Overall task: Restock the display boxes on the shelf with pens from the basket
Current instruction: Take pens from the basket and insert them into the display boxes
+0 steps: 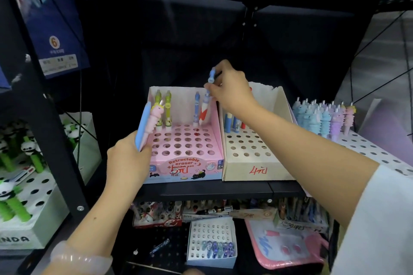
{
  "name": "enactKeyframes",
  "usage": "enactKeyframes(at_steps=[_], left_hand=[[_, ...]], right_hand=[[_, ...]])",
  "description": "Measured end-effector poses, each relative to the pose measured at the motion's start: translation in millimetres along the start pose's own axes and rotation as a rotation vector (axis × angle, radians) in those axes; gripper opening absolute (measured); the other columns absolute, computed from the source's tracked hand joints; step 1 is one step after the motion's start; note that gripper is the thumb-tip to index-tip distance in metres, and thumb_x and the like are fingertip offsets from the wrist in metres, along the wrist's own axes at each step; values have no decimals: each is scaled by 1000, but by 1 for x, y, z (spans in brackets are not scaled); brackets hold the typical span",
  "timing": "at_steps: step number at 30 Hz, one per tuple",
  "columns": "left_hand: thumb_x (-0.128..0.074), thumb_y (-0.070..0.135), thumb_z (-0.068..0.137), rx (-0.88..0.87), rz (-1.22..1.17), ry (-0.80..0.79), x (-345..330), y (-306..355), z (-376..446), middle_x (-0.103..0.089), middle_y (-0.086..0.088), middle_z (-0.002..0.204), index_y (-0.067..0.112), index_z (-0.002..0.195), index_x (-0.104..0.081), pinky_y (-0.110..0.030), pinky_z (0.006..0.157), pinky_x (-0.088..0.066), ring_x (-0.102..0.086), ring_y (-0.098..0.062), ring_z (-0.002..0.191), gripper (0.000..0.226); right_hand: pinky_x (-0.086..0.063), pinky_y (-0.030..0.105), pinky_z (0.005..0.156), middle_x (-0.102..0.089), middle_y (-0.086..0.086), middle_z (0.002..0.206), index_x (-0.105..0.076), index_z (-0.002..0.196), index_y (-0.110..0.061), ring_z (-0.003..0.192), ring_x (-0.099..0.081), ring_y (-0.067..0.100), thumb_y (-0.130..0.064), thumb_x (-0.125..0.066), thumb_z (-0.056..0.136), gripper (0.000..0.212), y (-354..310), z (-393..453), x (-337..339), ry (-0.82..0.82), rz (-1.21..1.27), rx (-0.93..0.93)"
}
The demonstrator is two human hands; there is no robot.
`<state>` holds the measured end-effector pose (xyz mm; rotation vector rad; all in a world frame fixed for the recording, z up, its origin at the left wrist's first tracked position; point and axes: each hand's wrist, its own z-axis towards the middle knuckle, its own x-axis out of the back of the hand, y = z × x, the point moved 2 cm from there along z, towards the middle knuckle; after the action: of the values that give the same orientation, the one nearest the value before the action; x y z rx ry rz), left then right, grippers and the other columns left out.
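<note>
A pink display box (185, 164) with rows of holes stands on the black shelf; two green pens (164, 109) and a blue pen (196, 108) stand in its back row. My right hand (230, 90) pinches a blue-topped pen (209, 96) over the back right corner of that box, its red and white lower part down near the holes. At the box's left edge my left hand (127, 158) grips a blue pen (143, 126) and a pink ridged pen (153, 119). A cream box (257, 169) marked 4 stands to the right, with a few pens at the back. No basket is in view.
Pastel ridged pens (324, 116) stand on a white perforated stand at the right. Green panda pens (13, 185) fill a box on the left shelf. Below the shelf lie a small white holed box (211, 241), other pen boxes and a pink pouch (288, 245).
</note>
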<state>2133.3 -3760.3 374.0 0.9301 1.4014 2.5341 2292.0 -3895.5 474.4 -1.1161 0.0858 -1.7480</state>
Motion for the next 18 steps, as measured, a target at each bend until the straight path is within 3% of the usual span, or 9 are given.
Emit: enactKeyframes(at_steps=[2,4,9,12,15,18], left_hand=[[-48,3,89,3,7,12,-1,-2,0,-46,0,63,13,117,-61,-16,37,-26,-41,-14,47,32],[-46,2,89,10,-9,9,0,-4,1,-46,-1,64,14,120,-59,-14,35,-26,-42,-15,47,35],[-47,1,88,8,-3,-30,1,-4,3,-44,-5,58,8,86,-56,-23,41,-25,-37,-18,45,12],[-49,2,88,58,-44,-56,3,-6,5,-42,-4,58,10,74,-52,-23,41,-25,-34,-18,45,16],[-50,2,87,89,-86,-71,4,-7,5,-40,-3,58,15,66,-49,-23,41,-25,-32,-18,45,24],[-50,3,88,91,-86,-66,4,-7,3,-40,-3,58,16,68,-50,-23,40,-25,-32,-18,45,24]], right_hand=[[-48,30,65,-64,11,90,-47,109,-8,81,-62,23,-17,-58,90,23,1,1,-4,-38,-84,-10],[-50,32,70,-62,13,95,-46,112,-5,85,-62,26,-17,-57,91,26,2,2,-6,-66,-114,-39],[-45,31,65,-59,14,100,-44,116,-4,82,-58,26,-15,-53,93,27,0,4,-9,-97,-235,-44],[-39,27,56,-58,14,97,-44,117,-3,76,-54,24,-14,-54,92,29,-1,5,-14,-167,-327,-42],[-49,34,63,-57,11,92,-41,121,-7,80,-61,27,-17,-55,91,35,-2,1,-17,-151,-322,-2],[-52,41,75,-61,14,99,-47,116,-5,86,-61,31,-20,-51,95,26,-1,-4,-18,-117,-327,69]])
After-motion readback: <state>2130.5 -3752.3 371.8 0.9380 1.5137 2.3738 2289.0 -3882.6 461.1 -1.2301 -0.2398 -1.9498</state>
